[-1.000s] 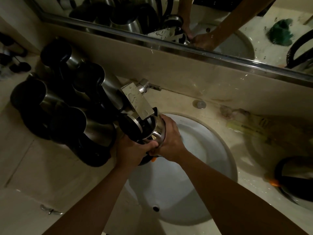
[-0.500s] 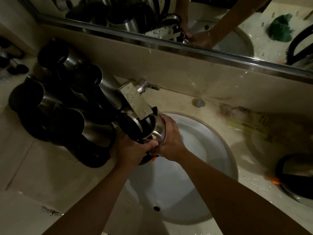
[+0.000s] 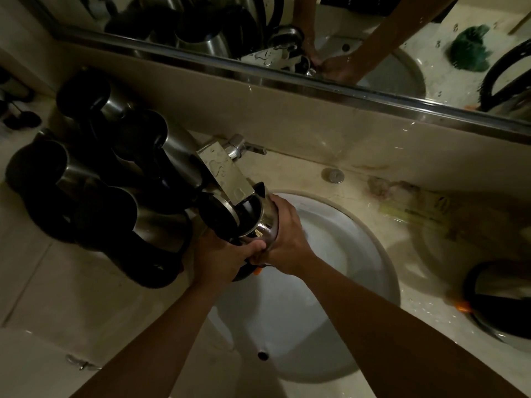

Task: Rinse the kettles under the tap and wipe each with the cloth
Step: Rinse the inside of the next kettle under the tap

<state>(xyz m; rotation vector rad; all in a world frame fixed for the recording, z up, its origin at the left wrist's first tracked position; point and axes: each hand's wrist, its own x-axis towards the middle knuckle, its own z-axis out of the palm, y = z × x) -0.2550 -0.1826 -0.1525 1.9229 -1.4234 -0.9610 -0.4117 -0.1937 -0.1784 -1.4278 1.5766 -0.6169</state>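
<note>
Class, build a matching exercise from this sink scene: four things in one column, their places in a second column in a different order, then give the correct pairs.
Things
1. held kettle
2. cluster of kettles
3. green cloth
4. lone kettle

Places
A. seen only in the mirror, top right
B. on the counter to the right of the basin
C. under the tap, gripped by the left hand and right hand
D. on the counter to the left of the basin

Pairs: 1-C, 2-D, 3-A, 4-B
</note>
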